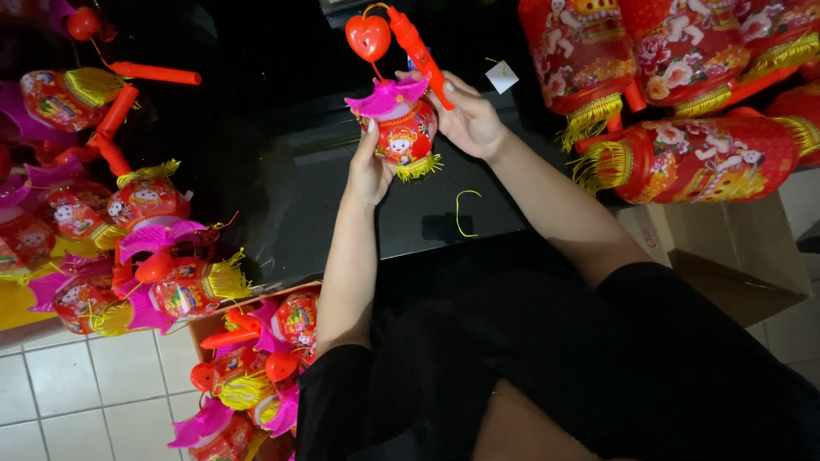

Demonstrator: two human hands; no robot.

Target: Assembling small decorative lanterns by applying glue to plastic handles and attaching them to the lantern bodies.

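My left hand [369, 171] cups the lower left side of a small red toy lantern [406, 131] with a magenta ruffled top and a yellow fringe at its bottom. My right hand [470, 115] holds the lantern's right side and grips its orange plastic handle stick [418, 47]. A red heart-shaped piece [368, 36] hangs from the stick's top end, just above the lantern. The lantern is held up over a dark table [299, 196].
Several finished small lanterns [154, 248] lie piled at the left, more in a cardboard box [256, 367] by my left knee. Large red fringed lanterns [683, 102] rest on a carton [735, 256] at the right. A loose yellow string [461, 212] and a white tag [501, 76] lie on the table.
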